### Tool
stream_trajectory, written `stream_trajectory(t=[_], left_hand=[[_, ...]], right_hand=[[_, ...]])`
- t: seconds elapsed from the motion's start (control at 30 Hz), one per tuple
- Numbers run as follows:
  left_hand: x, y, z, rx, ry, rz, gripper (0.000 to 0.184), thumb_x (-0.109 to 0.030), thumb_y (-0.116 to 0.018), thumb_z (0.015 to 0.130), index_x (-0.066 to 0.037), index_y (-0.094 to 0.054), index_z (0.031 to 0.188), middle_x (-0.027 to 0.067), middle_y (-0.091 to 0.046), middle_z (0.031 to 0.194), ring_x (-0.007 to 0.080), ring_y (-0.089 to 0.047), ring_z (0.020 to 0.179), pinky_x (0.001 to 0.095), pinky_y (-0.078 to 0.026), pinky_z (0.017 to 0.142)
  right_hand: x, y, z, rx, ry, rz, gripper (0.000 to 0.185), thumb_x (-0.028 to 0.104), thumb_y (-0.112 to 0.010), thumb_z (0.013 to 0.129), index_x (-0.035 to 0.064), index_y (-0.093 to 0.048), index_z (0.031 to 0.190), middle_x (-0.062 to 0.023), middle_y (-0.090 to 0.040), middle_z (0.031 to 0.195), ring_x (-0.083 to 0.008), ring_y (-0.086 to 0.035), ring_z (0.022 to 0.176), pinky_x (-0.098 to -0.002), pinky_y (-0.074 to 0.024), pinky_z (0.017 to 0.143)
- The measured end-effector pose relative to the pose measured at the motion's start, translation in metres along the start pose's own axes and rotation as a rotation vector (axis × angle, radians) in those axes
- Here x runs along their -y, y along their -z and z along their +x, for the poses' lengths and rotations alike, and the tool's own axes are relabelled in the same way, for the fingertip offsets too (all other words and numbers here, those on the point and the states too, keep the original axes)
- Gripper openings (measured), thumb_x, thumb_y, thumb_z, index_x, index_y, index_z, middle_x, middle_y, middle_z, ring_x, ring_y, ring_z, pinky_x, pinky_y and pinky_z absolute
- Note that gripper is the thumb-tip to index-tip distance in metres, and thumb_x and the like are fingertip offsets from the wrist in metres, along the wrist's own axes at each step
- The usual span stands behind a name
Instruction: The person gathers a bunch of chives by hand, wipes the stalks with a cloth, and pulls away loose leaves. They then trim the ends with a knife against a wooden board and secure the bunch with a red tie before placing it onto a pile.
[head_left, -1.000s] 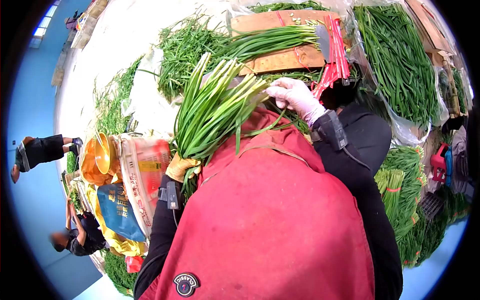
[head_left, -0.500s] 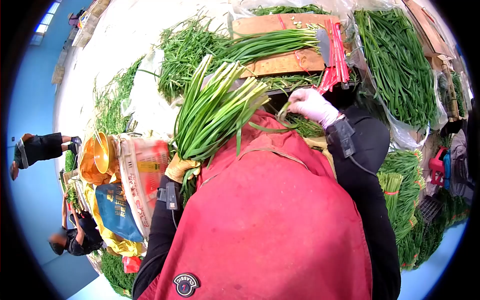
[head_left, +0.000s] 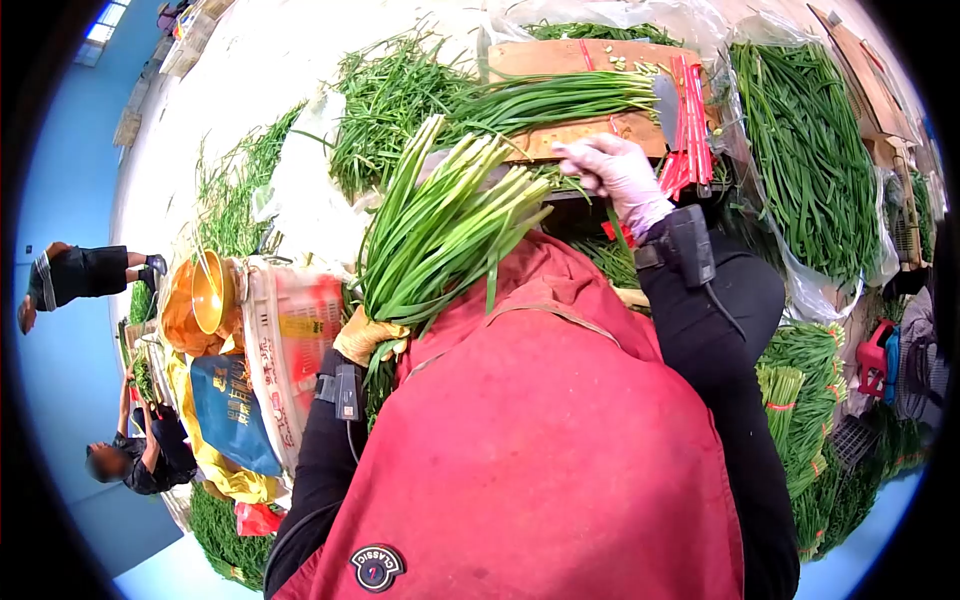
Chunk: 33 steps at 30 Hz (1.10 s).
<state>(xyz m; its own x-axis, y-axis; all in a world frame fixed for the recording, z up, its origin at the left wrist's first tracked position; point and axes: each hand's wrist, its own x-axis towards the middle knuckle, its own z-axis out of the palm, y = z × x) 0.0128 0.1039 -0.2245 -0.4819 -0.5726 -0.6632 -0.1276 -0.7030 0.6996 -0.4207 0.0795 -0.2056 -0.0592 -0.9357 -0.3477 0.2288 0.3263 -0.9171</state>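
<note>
While yellow characters, too small to read, are lining the blue sack [head_left: 235, 405], your yellow-gloved left hand [head_left: 368, 337] is clasping the garlic-chive bunch [head_left: 445, 230] above your lap, and the apron badge [head_left: 376, 568] is showing "CLASSIC". Your pale-gloved right hand [head_left: 617, 172] is now hovering higher than a moment ago, near the wooden board [head_left: 525, 62], leaving the bunch to the other hand; whether its fingers are pinching anything isn't clear.

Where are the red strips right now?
In the head view, the red strips lie right of top centre, across the right end of the wooden board, beyond the right hand.
</note>
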Motion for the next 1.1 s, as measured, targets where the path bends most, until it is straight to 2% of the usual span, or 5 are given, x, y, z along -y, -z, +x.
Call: stream_trajectory(t=[0.1,0.33,0.43,0.57,1.1], left_hand=[[-0.008,-0.008,-0.002,0.009,0.002,0.021,0.039,-0.003,-0.078,0.072,0.0,-0.06,0.106,0.0093,-0.063,0.071,0.0178,-0.061,0.05,0.0252,-0.04,0.037],[-0.004,-0.006,-0.007,-0.03,-0.024,0.064,0.032,-0.006,-0.08,0.072,-0.001,-0.063,0.099,0.0086,-0.064,0.07,0.0173,-0.062,0.051,0.0247,-0.041,0.038],[-0.007,-0.008,-0.007,-0.022,-0.028,0.035,0.032,-0.005,-0.079,0.072,0.0,-0.064,0.099,0.0089,-0.064,0.07,0.017,-0.062,0.051,0.0246,-0.042,0.037],[-0.01,-0.013,-0.005,-0.022,-0.016,0.028,0.033,-0.005,-0.079,0.073,0.0,-0.063,0.101,0.0091,-0.065,0.07,0.0172,-0.062,0.05,0.0245,-0.042,0.037],[-0.014,-0.018,-0.008,-0.018,-0.015,0.075,0.031,-0.006,-0.079,0.072,0.0,-0.064,0.098,0.0088,-0.065,0.072,0.016,-0.061,0.051,0.024,-0.042,0.04]], right_hand=[[-0.003,-0.039,0.018,0.141,0.283,-0.198,0.055,0.025,-0.076,0.082,-0.0038,-0.059,0.126,-0.0128,-0.065,0.113,-0.0162,-0.061,0.1,-0.0305,-0.049,0.087],[-0.007,-0.034,0.037,-0.173,0.288,0.068,0.015,0.018,-0.073,0.087,0.0028,-0.068,0.088,-0.0019,-0.066,0.074,-0.0067,-0.056,0.061,-0.0205,-0.0433,0.057],[0.008,-0.01,0.008,0.068,0.011,-0.085,0.018,0.022,-0.069,0.091,0.0059,-0.071,0.1,-0.0011,-0.069,0.083,-0.0051,-0.056,0.067,-0.0191,-0.0427,0.061],[-0.02,-0.035,-0.013,0.329,0.238,-0.138,0.019,0.003,-0.074,0.08,0.0004,-0.071,0.098,-0.005,-0.069,0.104,-0.0137,-0.063,0.096,-0.0274,-0.0494,0.089],[-0.024,-0.009,-0.012,0.073,0.345,-0.199,0.02,0.015,-0.064,0.091,-0.0031,-0.067,0.099,-0.0093,-0.07,0.094,-0.0163,-0.061,0.077,-0.0313,-0.0507,0.075]])
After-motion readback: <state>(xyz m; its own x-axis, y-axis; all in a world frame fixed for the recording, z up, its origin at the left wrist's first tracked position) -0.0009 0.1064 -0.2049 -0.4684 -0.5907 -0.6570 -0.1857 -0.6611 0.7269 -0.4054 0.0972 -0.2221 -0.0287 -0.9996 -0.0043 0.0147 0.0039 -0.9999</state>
